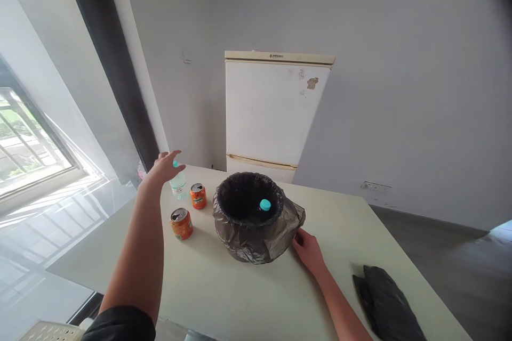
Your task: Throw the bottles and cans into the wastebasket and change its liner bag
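1. Your right hand (308, 250) rests flat against the near right side of the bin (256, 218), fingers loose on its black liner, gripping nothing firmly; if that thin plastic slips, the bin could slide on the smooth bench (248, 298).
2. A spare black bag (388, 303) lies near right, well apart.
3. Your left hand (164, 168) is spread open, empty, over the clear bottle (178, 182); a hasty reach could knock it into the far orange can (198, 195) just beside it, or the nearer can (181, 223).
4. A teal-capped bottle (264, 205) already sits inside the bin.
5. Beyond: a worn white fridge (272, 117), grey wall, bright window left.
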Demonstrator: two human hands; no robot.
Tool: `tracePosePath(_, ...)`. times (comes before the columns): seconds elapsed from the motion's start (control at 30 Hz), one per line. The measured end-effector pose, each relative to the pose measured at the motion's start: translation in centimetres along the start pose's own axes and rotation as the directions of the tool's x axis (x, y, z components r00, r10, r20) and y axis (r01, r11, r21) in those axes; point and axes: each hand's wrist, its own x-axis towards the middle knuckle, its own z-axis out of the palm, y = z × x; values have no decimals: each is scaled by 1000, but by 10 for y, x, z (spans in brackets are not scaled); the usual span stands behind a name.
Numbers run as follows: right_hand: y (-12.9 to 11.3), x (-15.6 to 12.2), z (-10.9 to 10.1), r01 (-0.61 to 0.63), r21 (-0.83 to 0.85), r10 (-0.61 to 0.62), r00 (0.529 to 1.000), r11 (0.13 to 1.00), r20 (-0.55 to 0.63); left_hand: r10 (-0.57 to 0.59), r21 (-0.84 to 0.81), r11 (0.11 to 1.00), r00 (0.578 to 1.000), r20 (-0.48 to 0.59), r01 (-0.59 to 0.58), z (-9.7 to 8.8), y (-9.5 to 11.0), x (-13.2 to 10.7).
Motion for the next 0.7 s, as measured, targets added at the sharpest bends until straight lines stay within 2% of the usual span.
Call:
tracePosePath(0.17,2,1,1,5,-11,-5,1000,1000,5,31,-2,1000,994,109,-31,32,-10,18)
tracePosePath(0.23,2,0,2,6,-19,-6,1000,1000,8,44,-11,999,990,134,-43,36,-10,19)
tracePosePath(0.33,3,0,2,1,-29,-1,1000,1000,18,11,-21,1000,992,128,-8,32,-9,14)
tracePosePath(0.5,1,0,2,5,-37,-4,1000,999,23,-92,-47,995,996,22,93,3,1,-6)
tracePosePath(0.6,0,0,2,9,-33,-9,1000,999,22,-119,-79,991,985,-124,110,-25,11,-16)
tracePosePath(0.7,-1,-1,1,11,-30,-11,1000,999,19,-123,-105,990,943,-309,94,-58,31,-28)
